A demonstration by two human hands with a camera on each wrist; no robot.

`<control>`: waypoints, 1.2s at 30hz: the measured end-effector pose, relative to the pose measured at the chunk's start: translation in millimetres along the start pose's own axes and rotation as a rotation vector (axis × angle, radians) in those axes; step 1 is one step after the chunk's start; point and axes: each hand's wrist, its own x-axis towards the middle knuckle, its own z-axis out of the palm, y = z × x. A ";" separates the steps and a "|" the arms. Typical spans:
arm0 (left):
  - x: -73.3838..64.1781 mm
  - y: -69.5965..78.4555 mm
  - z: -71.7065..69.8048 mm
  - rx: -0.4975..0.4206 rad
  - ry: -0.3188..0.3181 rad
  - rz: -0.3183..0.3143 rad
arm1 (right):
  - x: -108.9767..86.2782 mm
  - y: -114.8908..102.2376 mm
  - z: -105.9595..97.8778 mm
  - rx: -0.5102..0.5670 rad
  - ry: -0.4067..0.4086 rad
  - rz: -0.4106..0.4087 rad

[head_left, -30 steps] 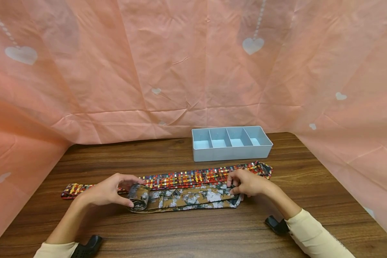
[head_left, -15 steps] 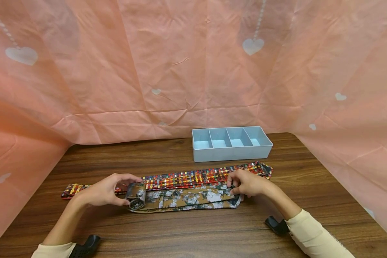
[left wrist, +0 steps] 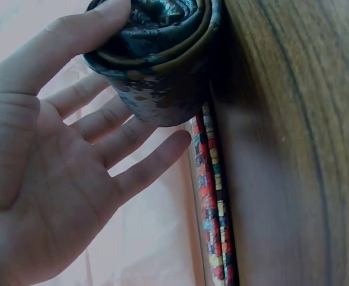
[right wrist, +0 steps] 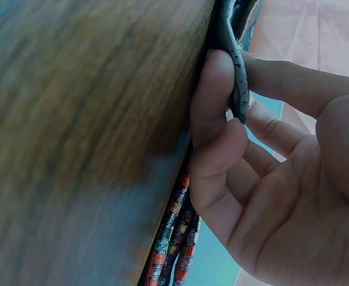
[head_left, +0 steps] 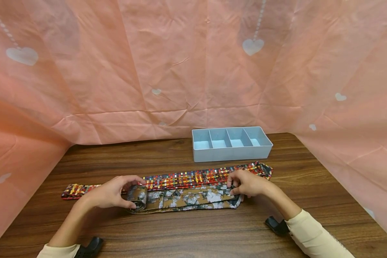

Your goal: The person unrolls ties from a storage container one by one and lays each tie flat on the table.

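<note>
A mustard-brown floral necktie (head_left: 193,199) lies doubled lengthwise on the table, its left part wound into a roll (head_left: 138,196). My left hand (head_left: 111,192) holds that roll between thumb and fingers. In the left wrist view the coiled layers of the roll (left wrist: 156,65) show, with the thumb on the upper edge and the fingers behind. At the tie's right end, my right hand (head_left: 249,183) pinches the wide tip; the right wrist view shows the fabric edge (right wrist: 239,77) between thumb and fingers. Just behind lies a red-and-yellow checked necktie (head_left: 193,177), partly covered by both hands.
A light blue box (head_left: 232,154) with several compartments stands behind the ties, right of centre. Pink curtain fabric (head_left: 167,71) with white hearts surrounds the wooden table (head_left: 167,233) at the back and sides.
My left hand shifts slightly left with the roll, then back right, its grip readjusting on the roll. The right hand stays in place on the tie's end.
</note>
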 end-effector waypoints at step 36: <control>-32.3 -26.8 -20.8 -0.195 -0.064 -0.007 | 0.0 0.3 0.6 -0.018 0.006 -0.001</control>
